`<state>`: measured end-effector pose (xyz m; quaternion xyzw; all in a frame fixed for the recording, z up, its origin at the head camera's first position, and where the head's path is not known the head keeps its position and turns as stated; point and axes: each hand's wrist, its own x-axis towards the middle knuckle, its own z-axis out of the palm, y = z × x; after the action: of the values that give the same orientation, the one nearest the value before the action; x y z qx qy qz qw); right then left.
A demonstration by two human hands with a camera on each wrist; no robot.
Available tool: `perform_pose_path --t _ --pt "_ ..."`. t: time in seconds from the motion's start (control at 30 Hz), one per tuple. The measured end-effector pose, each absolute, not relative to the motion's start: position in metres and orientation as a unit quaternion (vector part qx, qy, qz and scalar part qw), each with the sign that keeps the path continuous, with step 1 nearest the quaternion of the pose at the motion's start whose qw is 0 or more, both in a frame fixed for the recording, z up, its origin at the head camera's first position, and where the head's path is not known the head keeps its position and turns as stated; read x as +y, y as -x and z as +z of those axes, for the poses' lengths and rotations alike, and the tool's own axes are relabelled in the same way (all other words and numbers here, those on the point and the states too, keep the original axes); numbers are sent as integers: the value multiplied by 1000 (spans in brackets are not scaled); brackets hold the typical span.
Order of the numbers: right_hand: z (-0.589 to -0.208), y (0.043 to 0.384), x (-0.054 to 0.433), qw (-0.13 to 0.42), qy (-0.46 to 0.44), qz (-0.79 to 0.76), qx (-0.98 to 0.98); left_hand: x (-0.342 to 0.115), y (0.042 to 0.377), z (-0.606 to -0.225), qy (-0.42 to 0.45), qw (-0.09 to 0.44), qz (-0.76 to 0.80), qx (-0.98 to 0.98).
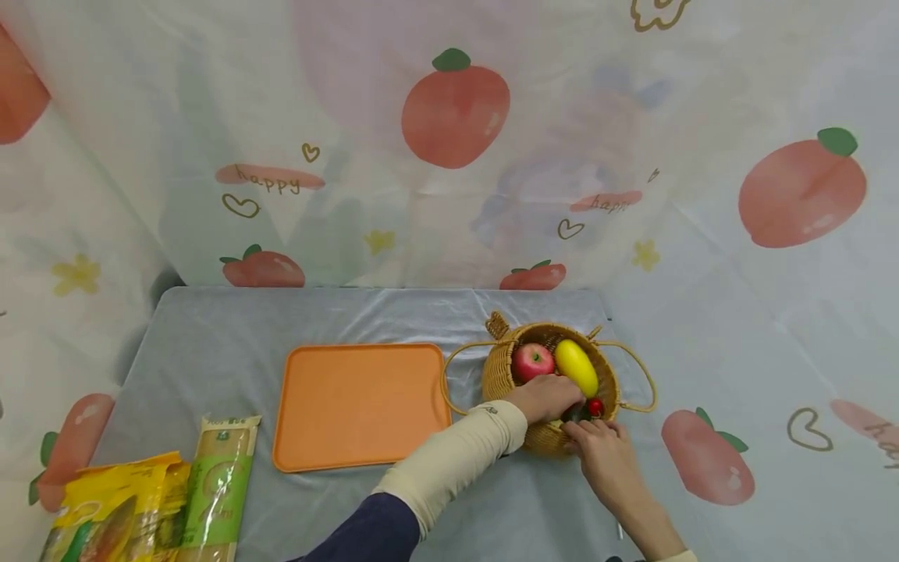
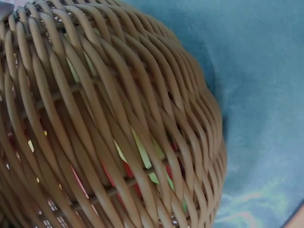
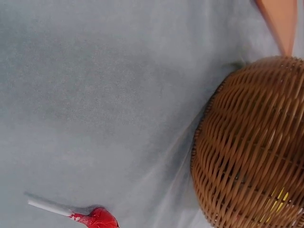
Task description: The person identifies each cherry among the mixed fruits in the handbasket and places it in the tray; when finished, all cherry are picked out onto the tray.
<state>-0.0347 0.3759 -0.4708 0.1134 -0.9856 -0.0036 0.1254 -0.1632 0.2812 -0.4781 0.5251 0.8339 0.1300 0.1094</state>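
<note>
1. One fruit-printed hanging [image 1: 456, 218] rises behind the table and along both sides
2. Table [image 1: 232, 336] under a grey-blue cloth; back edge meets the hanging, front edge outside the head view
3. Orange tray [image 1: 358, 406], bare, lies mid-table, set in from the back edge
4. Wicker basket [image 1: 495, 378], mouth up, stands right of the tray, towards the table's right edge; loop handles splayed outward, left one overlapping the tray's right edge in the head view
5. Yellow bag [image 1: 119, 507] at the table's left edge, front end; green-labelled packet [image 1: 218, 492] just right of it, below the tray's front left corner
6. Left hand [image 1: 549, 398] reaches over the basket's front rim, fingers mostly hidden, grip cannot be told; right hand [image 1: 605, 449] at the front rim, fingertips unclear, holding or not cannot be told
7. Inside basket: yellow fruit [image 1: 576, 367] by the right wall, red apple [image 1: 533, 362] by the left, dark item [image 1: 576, 411] between the hands, partly covered
8. Lollipop [image 3: 101, 219], red-wrapped with white stick, on the cloth near the right forearm
9. Smallest: round red item [image 1: 595, 407] inside the basket's front right rim
</note>
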Motion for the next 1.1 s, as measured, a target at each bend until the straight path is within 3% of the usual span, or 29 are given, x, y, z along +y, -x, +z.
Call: perform_pose_path --t 0.27,0.43,0.73,1.1 --pt "-473 34 370 124 -118 -2 -985 268 167 -475 -538 63 140 829" --pt "-468 39 369 119 -119 1 -986 232 177 -458 -537 9 193 821" --pt "-461 48 372 74 -114 10 -991 110 189 -444 -486 -84 310 813" --pt "-456 50 369 42 -112 17 -993 -28 188 -481 -349 -57 312 882"
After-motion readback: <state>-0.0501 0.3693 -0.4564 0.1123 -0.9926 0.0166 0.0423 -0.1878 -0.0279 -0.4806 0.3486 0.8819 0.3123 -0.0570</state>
